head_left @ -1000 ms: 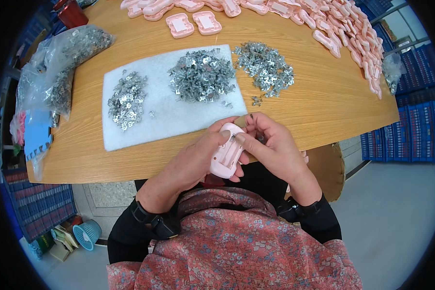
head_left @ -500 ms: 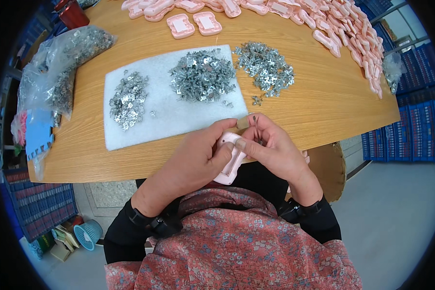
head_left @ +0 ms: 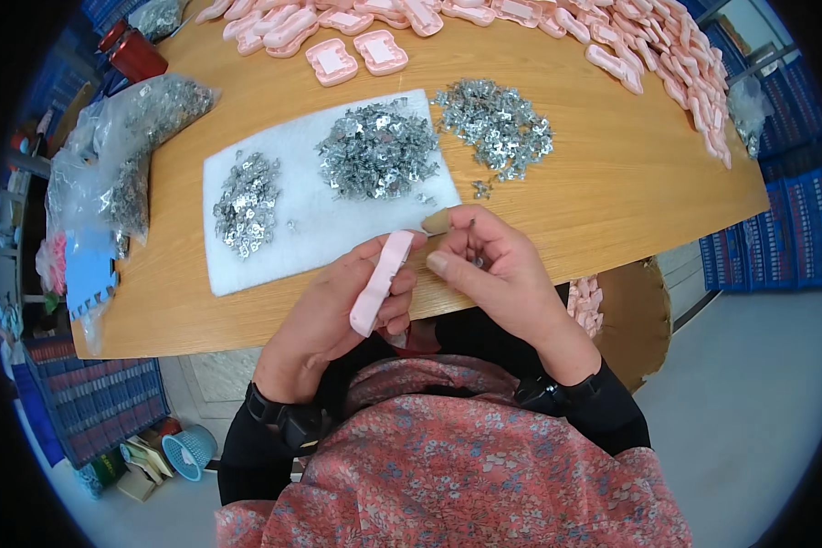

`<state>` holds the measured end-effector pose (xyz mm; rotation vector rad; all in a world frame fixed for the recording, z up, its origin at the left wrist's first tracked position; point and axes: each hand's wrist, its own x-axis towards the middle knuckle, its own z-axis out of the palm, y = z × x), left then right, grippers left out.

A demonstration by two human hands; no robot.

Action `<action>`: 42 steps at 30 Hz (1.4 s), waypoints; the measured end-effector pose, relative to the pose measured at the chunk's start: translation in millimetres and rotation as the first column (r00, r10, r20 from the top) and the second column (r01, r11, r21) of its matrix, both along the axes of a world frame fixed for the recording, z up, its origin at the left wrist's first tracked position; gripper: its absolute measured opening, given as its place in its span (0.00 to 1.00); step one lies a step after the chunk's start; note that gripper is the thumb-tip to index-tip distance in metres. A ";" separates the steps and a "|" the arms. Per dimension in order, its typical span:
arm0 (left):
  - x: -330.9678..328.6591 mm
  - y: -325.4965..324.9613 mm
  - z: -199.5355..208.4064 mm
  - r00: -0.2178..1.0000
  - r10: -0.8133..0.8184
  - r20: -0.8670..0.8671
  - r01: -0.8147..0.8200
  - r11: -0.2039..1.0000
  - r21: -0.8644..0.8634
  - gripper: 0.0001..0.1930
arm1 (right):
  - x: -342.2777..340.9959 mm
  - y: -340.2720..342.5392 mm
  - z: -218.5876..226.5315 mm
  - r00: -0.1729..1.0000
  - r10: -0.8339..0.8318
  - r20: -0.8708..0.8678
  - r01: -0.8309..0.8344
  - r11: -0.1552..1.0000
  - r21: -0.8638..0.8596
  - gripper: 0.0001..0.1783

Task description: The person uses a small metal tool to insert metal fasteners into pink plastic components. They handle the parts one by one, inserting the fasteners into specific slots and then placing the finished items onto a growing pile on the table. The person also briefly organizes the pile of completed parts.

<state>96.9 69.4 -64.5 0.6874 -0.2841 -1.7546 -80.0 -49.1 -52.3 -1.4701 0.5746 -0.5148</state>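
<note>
While the table (head_left: 630, 183) spreads across the view, a heap of shells (head_left: 662, 41) lines its far and right edges. Next in size come a white pad (head_left: 301, 187) and, left of it, a clear bag (head_left: 119, 151). Two piles of metal clips lie on the pad, a middle one (head_left: 379, 151) and a left one (head_left: 248, 203); a third (head_left: 498, 128) lies on the wood to the right. By the near edge, the left hand (head_left: 324, 306) is closed round one pink shell (head_left: 381, 283), tilted nearly edge-on. The right hand (head_left: 511, 279) is near but apart from it, with a narrow gap between thumb and forefinger; whether its curled fingers grip a clip cannot be told. A tan wrap (head_left: 437, 222) seems to cover the forefinger's tip. The step looks like fitting clips into the shell; the next move calls for its hollow side turned up and a clip lined up squarely
</note>
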 end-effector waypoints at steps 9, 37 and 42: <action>0.8 3.3 -0.9 0.996 -0.044 -0.082 0.046 0.999 0.018 0.21 | 11.1 -1.6 -2.8 0.998 -0.012 -0.061 0.000 0.983 -0.186 0.08; 59.2 101.4 5.4 0.880 0.467 0.080 -0.469 0.883 0.009 0.22 | 160.4 7.1 7.7 0.886 0.205 -0.416 -0.460 0.493 -0.738 0.08; 67.6 98.2 -8.1 0.869 0.464 -0.174 -0.480 0.875 -0.064 0.29 | 151.9 6.7 18.8 0.893 0.157 -0.421 -0.398 0.711 -0.580 0.06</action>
